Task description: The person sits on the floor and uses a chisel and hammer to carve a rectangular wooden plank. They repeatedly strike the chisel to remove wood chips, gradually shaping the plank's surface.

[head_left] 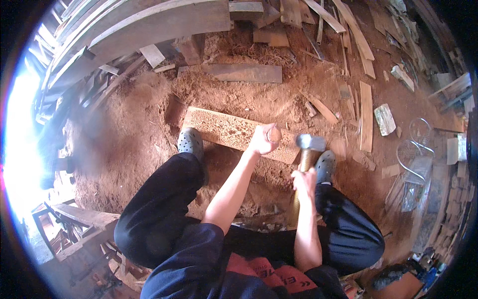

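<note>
Two bare hands, one hammer and one carved board make up the work, with two grey clogs set around it. The left hand (pixel 264 142) is closed in a fist around a wooden handle (pixel 274 134), whose round end faces up; the lower part of that tool is hidden, so I cannot tell whether it touches the wood. The right hand (pixel 304 183) has its fingers wrapped around the yellowish shaft of the hammer (pixel 310 142), gripping below the grey metal head, which is raised beside the left fist, to its right.

The only readable writing is pale lettering on the red print (pixel 249 266) of the dark shirt (pixel 181 259); the board shows no label.

The carved board (pixel 221 127) lies on the reddish-brown ground (pixel 139 129) beyond the knees, slanting from far left to near right. It is long, flat and light tan, its upper face densely covered with small pits and raised bits, with darker hollows toward the middle. The left clog (pixel 190 141) is at its near left corner, the right clog (pixel 325 167) near its right end.

One greyish plank (pixel 249 73) lies on the far side, one narrow upright-looking tan strip (pixel 366 115) and one whitish block (pixel 384 119) to the right.
</note>
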`<state>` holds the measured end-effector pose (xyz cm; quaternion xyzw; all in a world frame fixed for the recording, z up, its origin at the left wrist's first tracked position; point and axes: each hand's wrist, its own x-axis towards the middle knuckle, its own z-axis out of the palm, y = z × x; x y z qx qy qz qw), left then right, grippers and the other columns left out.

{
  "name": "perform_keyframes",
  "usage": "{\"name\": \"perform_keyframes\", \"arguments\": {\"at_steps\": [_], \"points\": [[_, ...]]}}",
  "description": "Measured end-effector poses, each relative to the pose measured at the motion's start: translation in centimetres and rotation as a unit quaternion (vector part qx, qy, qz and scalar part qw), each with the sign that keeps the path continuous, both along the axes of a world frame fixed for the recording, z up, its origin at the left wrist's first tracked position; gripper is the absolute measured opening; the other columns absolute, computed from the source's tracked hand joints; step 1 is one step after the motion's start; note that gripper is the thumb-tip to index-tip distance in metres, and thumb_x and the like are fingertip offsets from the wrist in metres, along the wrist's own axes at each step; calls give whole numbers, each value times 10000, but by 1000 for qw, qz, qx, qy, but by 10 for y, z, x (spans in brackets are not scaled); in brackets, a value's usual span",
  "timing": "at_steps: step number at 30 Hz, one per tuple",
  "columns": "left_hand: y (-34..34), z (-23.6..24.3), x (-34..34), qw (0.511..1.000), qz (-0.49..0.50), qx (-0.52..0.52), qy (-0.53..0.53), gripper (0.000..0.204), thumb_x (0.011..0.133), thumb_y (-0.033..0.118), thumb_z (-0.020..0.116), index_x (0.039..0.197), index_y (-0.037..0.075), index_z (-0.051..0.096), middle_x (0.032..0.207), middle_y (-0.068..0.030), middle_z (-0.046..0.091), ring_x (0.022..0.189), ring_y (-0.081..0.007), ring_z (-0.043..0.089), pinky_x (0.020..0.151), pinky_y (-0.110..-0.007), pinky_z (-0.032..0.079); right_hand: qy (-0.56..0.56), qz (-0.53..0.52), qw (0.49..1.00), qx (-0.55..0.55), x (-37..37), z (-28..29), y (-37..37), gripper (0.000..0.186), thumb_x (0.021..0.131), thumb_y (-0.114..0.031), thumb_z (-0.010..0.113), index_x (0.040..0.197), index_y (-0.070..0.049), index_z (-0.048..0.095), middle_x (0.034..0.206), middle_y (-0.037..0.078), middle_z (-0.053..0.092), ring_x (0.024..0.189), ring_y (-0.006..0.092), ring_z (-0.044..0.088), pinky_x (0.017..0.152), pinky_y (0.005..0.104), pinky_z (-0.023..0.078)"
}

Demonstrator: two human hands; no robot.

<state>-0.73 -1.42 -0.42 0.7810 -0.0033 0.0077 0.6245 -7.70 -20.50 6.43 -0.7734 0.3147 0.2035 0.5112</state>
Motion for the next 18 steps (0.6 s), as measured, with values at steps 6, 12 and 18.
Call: {"name": "perform_keyframes", "arguments": {"at_steps": [6,12,18], "points": [[-12,3,3,996,24,36,-83,238,574,136,662,774,37,579,687,-126,595,640,-283,586,624,-337,465,-450,-7,892,-51,18,103,-6,201,695,58,632,731,-83,493,589,-9,471,393,50,407,343,206,312],[-24,-20,1,993,7,56,-106,315,556,165,668,822,15,595,744,-163,604,716,-318,605,685,-360,484,-178,258,896,-316,3,44,28,190,699,-125,683,795,19,606,679,206,637,711,355,648,669,419,503],[-4,-5,2,998,-27,45,-41,389,547,178,649,870,-31,591,806,-217,617,813,-371,612,723,-373,489,-424,80,892,-131,9,111,24,137,677,60,613,720,-32,521,626,-9,513,557,122,516,544,267,434]]}}
